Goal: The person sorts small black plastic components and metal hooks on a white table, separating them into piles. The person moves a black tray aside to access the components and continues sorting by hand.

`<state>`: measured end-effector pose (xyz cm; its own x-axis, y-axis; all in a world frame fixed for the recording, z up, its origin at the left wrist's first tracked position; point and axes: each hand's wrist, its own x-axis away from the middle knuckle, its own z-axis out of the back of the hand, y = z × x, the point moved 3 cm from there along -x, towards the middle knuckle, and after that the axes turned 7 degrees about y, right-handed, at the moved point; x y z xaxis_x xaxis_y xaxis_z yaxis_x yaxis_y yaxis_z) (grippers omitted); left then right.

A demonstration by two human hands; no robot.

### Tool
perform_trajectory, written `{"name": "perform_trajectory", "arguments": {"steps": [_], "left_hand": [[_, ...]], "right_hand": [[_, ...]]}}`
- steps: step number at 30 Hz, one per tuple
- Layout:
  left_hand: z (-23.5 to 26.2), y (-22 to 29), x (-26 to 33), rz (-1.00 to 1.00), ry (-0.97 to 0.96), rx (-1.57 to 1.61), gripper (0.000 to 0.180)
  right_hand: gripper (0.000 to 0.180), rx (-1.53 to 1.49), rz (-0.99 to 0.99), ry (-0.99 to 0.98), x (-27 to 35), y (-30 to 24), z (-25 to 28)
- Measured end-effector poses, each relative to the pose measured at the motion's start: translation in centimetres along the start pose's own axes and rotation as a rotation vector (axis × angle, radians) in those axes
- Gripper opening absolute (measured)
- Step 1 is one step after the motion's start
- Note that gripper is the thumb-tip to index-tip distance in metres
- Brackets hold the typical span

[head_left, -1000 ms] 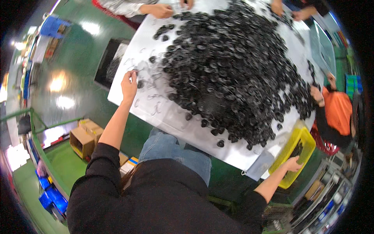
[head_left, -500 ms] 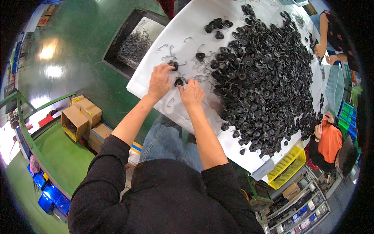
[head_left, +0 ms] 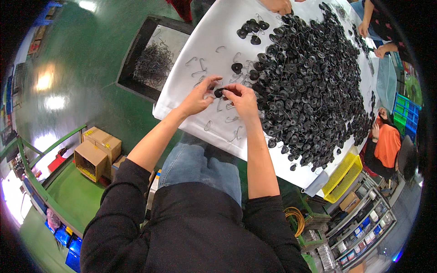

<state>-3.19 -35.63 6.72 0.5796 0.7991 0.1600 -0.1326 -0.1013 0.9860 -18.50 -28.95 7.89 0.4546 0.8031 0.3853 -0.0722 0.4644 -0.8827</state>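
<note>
Over the near left corner of the white table [head_left: 180, 86], my right hand [head_left: 243, 98] pinches a small black round disc [head_left: 218, 93] between thumb and fingertips. My left hand [head_left: 196, 99] is just left of it, thumb and fingers apart and curved towards the disc. Loose bent wire hooks [head_left: 208, 125] lie scattered around both hands. A big heap of black discs with wire hooks [head_left: 309, 91] begins right beside my right hand. One single black disc [head_left: 236, 68] lies beyond my hands, and a small cluster of discs [head_left: 252, 28] sits farther off.
Left of the table is a dark bin [head_left: 132, 68] with tangled wire hooks [head_left: 154, 63]. Co-workers' hands [head_left: 277, 5] reach in at the far edge and at the right. A yellow basket [head_left: 343, 177] stands by the right edge, with cardboard boxes [head_left: 93, 157] at lower left.
My hands have come closer together, and the right hand has lifted a black disc from the table. My view has shifted slightly. A co-worker's hand has appeared at the far edge.
</note>
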Motion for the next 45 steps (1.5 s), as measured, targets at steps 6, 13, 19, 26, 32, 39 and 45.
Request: {"name": "perform_trajectory", "arguments": {"steps": [6,13,19,26,32,39,45], "left_hand": [[-0.6,-0.5,-0.7,0.57,-0.203,0.299,0.029],[0.4,-1.8,-1.5,0.674,0.196,0.3,0.028],[4.1,-0.6,-1.2,-0.017,0.313,-0.811,0.034],[2.0,-2.2,-2.1,-0.198,0.239,-0.86,0.024],[4.0,-1.2,-2.5,0.226,0.261,-0.141,0.013],[3.1,1.8,-2.1,0.187,0.274,-0.219,0.018],[2.9,0.2,-2.5,0.289,0.374,0.002,0.018]], "right_hand": [[0.014,0.296,0.314,0.133,-0.4,-2.8,0.9],[0.009,0.567,0.711,0.193,1.5,-3.1,-0.5],[0.006,-0.669,-0.335,-0.007,0.2,0.0,2.6],[0.017,-0.552,-0.46,-0.061,-1.4,0.9,-0.6],[0.017,0.059,0.2,0.134,-2.1,-1.9,-2.6],[0.012,0.512,0.355,0.123,-1.5,-4.5,-3.7],[0.013,0.653,0.481,0.101,-1.1,-4.8,-3.5]]}}
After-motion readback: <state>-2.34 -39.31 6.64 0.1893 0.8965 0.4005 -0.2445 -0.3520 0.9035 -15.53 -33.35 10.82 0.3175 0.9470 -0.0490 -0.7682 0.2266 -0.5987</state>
